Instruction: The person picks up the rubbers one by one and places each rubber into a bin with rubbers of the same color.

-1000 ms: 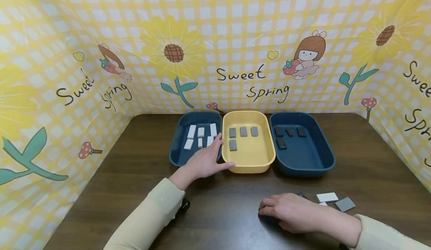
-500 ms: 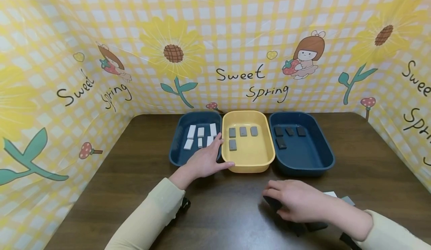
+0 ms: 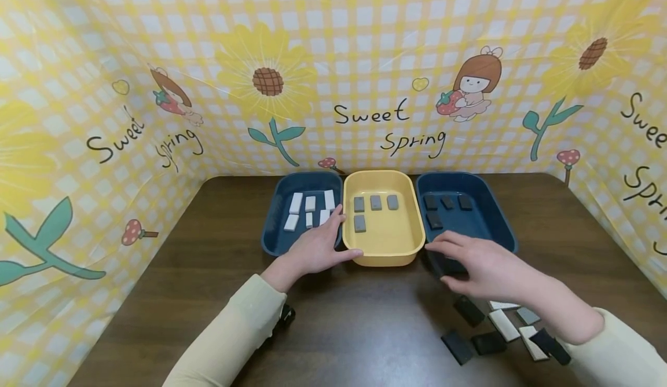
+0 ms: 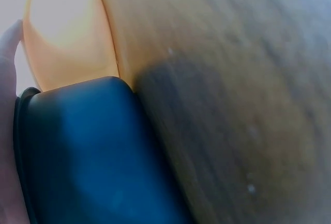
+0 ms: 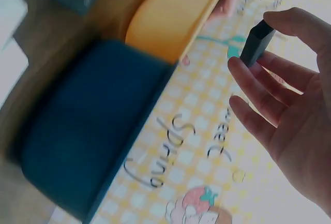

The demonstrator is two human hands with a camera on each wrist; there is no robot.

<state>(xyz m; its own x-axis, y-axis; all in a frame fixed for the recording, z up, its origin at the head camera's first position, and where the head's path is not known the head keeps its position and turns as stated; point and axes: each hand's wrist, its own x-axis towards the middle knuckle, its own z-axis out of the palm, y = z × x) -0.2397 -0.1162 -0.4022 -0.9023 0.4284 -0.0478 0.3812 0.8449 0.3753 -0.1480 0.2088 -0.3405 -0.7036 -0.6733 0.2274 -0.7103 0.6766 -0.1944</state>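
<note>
My right hand (image 3: 487, 268) is above the front of the right blue tray (image 3: 502, 225). In the right wrist view its thumb and fingers pinch a small black rectangular block (image 5: 257, 43). Inside that tray lie several black blocks (image 3: 435, 221). My left hand (image 3: 316, 249) rests with straight fingers across the rims of the left blue tray (image 3: 271, 241) and the yellow tray (image 3: 388, 247). White blocks (image 3: 296, 203) lie in the left tray, some partly behind the hand. Several grey blocks (image 3: 359, 223) are set out in the yellow tray.
On the brown table (image 3: 354, 329), below my right forearm, lie loose black blocks (image 3: 457, 346), white blocks (image 3: 504, 324) and a grey block (image 3: 528, 316). A yellow checked cloth (image 3: 323, 39) rises behind and beside the table.
My right hand has lifted from the table with a black block and moved forward to the right blue tray, uncovering the loose blocks. The left hand has stayed put.
</note>
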